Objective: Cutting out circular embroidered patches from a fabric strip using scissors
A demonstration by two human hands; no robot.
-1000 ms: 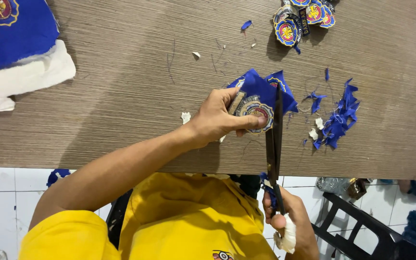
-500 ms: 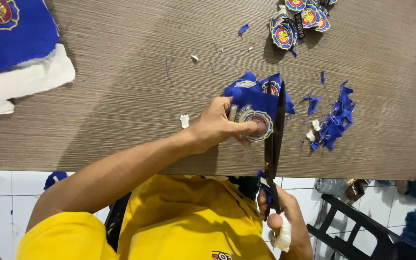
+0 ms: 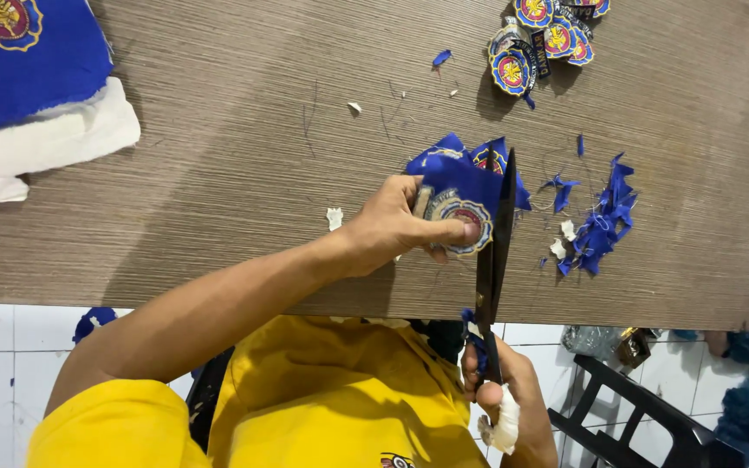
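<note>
Scissors (image 3: 496, 243) blades closed further; left hand (image 3: 396, 225) pins badge (image 3: 461, 221), right hand (image 3: 500, 390) grips handles.

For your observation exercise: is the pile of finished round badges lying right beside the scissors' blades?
No, the finished badges lie at the table's far edge, apart from the scissors.

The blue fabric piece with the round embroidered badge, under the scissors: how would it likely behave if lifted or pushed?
The blue fabric piece probably flops: its edges fold and curl on the table. The stitched badge looks denser, so likely stiffer. It seems light, like the blue scraps; the left hand pins it beside the scissors.
</note>
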